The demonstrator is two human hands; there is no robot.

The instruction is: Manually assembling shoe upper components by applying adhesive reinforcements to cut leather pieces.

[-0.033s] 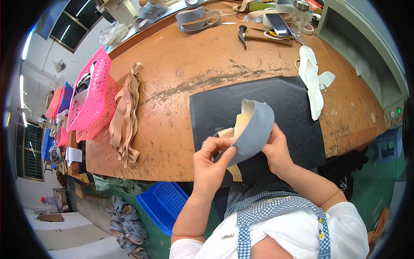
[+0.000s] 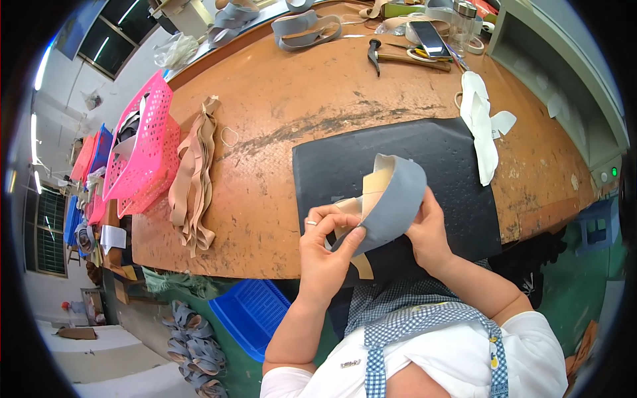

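Both of my hands hold a curved blue-grey shoe upper (image 2: 398,205) with a beige inner side, bent into an arc above a black mat (image 2: 458,172). My left hand (image 2: 325,245) pinches its lower left end between thumb and fingers, beside beige lining (image 2: 376,186). Closed round its right side is my right hand (image 2: 428,232), whose fingertips are partly hidden behind the piece. A beige strip (image 2: 362,266) lies under the work near the mat's front edge.
Left on the table are a stack of tan strips (image 2: 194,179) and a pink basket (image 2: 142,159). A hammer (image 2: 411,61), a phone (image 2: 430,40) and grey straps (image 2: 305,32) lie at the back. White pieces (image 2: 478,126) lie right of the mat. A blue basket (image 2: 249,318) stands below.
The shoe upper has shifted and tilted slightly to the right in my hands. Both hands keep their hold.
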